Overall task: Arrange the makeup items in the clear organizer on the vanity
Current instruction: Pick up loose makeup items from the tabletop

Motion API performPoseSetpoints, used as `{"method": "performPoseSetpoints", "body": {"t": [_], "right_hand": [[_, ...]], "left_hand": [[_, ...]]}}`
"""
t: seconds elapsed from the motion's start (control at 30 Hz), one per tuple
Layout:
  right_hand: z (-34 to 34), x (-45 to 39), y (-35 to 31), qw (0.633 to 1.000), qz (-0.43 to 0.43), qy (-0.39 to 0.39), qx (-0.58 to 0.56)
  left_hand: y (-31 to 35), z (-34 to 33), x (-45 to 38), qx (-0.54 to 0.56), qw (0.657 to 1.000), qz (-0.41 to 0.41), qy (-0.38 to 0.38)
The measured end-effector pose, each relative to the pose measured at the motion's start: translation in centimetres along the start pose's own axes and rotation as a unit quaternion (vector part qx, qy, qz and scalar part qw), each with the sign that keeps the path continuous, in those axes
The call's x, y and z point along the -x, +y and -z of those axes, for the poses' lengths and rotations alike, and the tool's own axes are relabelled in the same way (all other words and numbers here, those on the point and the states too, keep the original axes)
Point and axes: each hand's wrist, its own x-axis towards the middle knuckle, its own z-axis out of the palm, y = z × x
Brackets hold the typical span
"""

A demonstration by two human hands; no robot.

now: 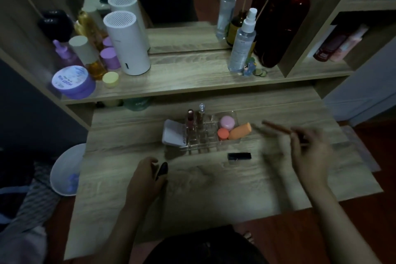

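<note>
The clear organizer (199, 147) stands in the middle of the wooden vanity top (214, 182). In it are a white compact (173, 133) at the left, two lip tubes (195, 119) upright at the back, a pink round jar (227, 122), a coral round pot (223, 133) and an orange sponge (240, 131). A black rectangular case (239, 156) lies on the top just in front of the organizer. My right hand (310, 152) is raised to the right of the organizer, holding a thin brown pencil (276, 127), blurred. My left hand (147, 176) rests front left, closed on a dark rounded item (162, 170).
The upper shelf (192, 79) carries a white cylinder (128, 45), purple jars, amber bottles, a spray bottle (243, 43) and a dark red bottle (278, 28) in front of a mirror. A white bin (66, 169) stands on the floor at the left.
</note>
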Motion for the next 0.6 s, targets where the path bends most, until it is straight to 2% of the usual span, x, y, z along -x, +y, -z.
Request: {"method": "performPoseSetpoints", "body": {"t": [0.1, 0.27, 0.4, 0.6], "right_hand": [[-0.2, -2.6, -4.1, 0.995, 0.09, 0.004, -0.045], [-5.2, -4.6, -8.6, 0.971, 0.201, -0.126, 0.03], [-7.8, -5.1, -9.1, 0.951, 0.213, -0.211, 0.071], [-9.8, -5.3, -9.6, 0.943, 0.209, -0.251, 0.065]], "left_hand": [[0.3, -0.2, -0.1, -0.002, 1.0, 0.002, -0.022], [0.7, -0.2, 0.1, 0.013, 0.999, -0.036, -0.017], [0.8, -0.1, 0.3, 0.048, 0.997, -0.052, 0.009], [2.1, 0.6, 0.4, 0.127, 0.989, -0.062, 0.033]]}}
